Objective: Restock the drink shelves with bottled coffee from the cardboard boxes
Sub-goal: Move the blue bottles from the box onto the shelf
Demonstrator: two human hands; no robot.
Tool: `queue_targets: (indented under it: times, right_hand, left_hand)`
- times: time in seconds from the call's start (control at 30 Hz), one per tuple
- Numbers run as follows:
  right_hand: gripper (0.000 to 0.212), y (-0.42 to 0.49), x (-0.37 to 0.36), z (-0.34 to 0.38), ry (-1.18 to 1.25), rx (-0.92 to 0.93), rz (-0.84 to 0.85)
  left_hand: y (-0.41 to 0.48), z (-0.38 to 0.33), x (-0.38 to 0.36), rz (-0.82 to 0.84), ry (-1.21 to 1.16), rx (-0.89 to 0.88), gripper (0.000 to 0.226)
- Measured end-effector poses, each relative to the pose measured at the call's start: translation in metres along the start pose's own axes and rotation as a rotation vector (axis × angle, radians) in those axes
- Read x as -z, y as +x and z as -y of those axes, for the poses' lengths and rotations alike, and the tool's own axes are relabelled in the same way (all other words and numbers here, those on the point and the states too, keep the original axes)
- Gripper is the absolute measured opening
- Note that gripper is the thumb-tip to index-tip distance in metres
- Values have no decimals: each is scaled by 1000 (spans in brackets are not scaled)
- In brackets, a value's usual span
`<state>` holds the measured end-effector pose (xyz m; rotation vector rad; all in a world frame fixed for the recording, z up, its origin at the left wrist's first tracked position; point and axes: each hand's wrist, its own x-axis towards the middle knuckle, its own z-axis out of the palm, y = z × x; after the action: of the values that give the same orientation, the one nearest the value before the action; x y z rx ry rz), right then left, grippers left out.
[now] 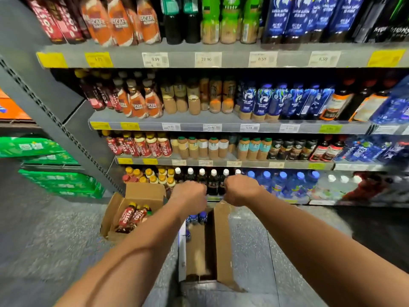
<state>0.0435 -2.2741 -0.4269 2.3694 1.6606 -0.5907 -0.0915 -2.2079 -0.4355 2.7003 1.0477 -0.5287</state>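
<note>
Speckled grey floor (55, 240) runs under grey metal shelves (221, 120). At left, an open brown cardboard box (141, 191) holds red-labelled Costa bottles (127, 218), lying flat. My left hand (189, 193) and right hand (241, 190) hover, knuckles up, over the narrow middle box (223, 240) (blue-capped bottles (198, 217) at its far end). I cannot tell whether either hand grips anything.

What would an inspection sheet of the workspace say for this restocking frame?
Surface: grey floor, two boxes stand on it.
Job's things: left box open, red-labelled bottles lying inside; front box holds blue-capped bottles; shelves stocked.
Clutter: nothing seen.
Hands: left hand and right hand over the front box's far end, fingers hidden, grip unclear.
Cables: nothing seen.
Surroundings: green packs stacked at left.
</note>
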Motion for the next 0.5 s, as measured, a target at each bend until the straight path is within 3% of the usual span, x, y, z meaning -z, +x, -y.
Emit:
queue_targets:
  times: [0.5]
  right_hand:
    - [28,76,-104,20,110,-46,186]
  left_hand:
    - [68,53,-93,100,-21,-11,21]
